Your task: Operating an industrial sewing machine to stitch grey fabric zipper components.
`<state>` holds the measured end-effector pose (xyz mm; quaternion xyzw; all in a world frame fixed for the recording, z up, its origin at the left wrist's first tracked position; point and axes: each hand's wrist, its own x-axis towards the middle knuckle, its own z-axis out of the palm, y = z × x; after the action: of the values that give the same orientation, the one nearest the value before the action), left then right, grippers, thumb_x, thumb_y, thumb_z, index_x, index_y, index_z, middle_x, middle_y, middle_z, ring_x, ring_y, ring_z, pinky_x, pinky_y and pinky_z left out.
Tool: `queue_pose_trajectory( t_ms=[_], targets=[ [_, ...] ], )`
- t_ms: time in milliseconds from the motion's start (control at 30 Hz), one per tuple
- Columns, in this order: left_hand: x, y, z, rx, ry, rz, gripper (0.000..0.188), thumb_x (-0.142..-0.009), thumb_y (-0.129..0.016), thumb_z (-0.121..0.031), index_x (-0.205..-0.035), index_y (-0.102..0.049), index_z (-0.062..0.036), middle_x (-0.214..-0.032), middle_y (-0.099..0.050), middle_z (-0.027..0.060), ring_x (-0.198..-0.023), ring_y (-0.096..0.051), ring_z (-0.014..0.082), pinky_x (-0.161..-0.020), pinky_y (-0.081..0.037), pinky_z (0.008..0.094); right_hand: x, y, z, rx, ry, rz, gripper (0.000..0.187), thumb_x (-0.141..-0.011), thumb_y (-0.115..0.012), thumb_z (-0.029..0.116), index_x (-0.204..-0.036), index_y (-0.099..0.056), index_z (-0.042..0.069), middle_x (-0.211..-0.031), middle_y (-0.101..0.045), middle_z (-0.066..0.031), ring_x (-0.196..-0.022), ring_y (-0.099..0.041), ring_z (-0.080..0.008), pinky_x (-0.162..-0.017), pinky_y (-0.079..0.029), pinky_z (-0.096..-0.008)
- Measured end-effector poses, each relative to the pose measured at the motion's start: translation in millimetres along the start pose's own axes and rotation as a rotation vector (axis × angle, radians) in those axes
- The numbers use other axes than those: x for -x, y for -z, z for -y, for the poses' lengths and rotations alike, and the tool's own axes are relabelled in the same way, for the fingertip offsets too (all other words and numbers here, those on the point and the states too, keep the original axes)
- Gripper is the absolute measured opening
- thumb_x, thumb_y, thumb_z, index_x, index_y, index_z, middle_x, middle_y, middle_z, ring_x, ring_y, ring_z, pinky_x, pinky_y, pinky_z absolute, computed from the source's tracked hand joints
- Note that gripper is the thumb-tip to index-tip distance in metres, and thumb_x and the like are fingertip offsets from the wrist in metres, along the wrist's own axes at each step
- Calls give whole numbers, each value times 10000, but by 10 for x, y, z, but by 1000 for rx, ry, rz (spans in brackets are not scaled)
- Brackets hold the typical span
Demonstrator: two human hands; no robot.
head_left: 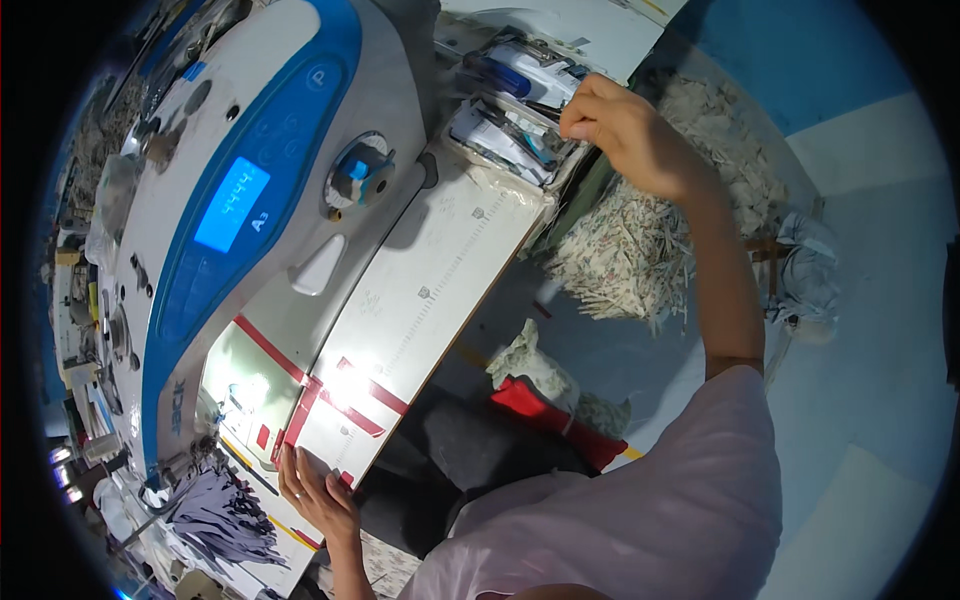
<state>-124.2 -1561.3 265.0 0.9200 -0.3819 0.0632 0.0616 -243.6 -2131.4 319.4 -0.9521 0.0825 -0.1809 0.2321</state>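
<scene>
My left hand (318, 495) rests on the front part of the white sewing table (430, 250), beside strips of red tape. Its fingers are stretched out and lie flat, with nothing seen in them. At the table's far right end my right hand (625, 135) hovers at the edge of a divided tray (545, 180), fingers and thumb pinched together. What they hold, if anything, is too small to make out. Inside the tray lie small metal tools and a dark blue handled tool (505, 75). The white and blue sewing machine (240, 240) stands at the left with its screen lit.
A bunch of grey-purple fabric strips (225, 515) lies at the lower left. Beyond the table edge, a large heap of patterned cloth strips (640, 245) sits low at the right. A red cloth bundle (555, 425) is by my legs. The machine's handwheel (360, 180) juts toward the table.
</scene>
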Motion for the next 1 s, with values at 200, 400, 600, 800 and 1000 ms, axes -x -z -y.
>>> queue_pose_trajectory(
  t_ms=[200, 400, 600, 800, 1000],
  targets=[
    [35, -15, -13, -5, -7, -7, 475, -1016, -451, -215, -1446, -442, -15, -1506, -423, 205, -1345, -408, 417, -1128, -317, 510, -128, 324, 53, -292, -207, 239, 153, -1045, -481, 132, -1009, -603, 47, -798, -583, -21, -697, -485, -92, -658, -434, -278],
    [188, -11, 159, 113, 34, -143, 397, -926, -593, -96, -1317, -564, -40, -1382, -547, 204, -1252, -496, 407, -1068, -375, 515, -5, 44, 872, -530, -300, -16, 196, -1004, -573, 202, -1034, -656, 27, -832, -639, -21, -702, -550, -76, -643, -461, -246],
    [-201, 251, -238, 1205, 381, -68, 231, -955, -642, -49, -1178, -636, 11, -1117, -690, 117, -942, -662, 159, -804, -541, 291, 289, -1238, 2660, -419, 123, 135, 153, -870, -671, -8, -1018, -682, 25, -885, -681, -104, -772, -691, -227, -661, -538, -314],
    [-184, 231, 483, 1348, 460, -127, 217, -935, -702, -131, -1093, -693, 17, -931, -730, 48, -840, -651, 76, -735, -520, 231, 118, -2395, 3553, -275, 676, -24, 241, -779, -664, 0, -1019, -641, -1, -917, -604, -95, -816, -645, -244, -647, -551, -339],
    [-363, 60, 1034, 1063, 434, -184, 311, -910, -745, -169, -1112, -681, 58, -845, -701, 37, -770, -627, 82, -712, -524, 231, -99, -2938, 3641, -182, 755, -81, 345, -804, -660, -12, -1147, -657, 26, -940, -627, -103, -875, -653, -257, -728, -568, -350]
  ],
)
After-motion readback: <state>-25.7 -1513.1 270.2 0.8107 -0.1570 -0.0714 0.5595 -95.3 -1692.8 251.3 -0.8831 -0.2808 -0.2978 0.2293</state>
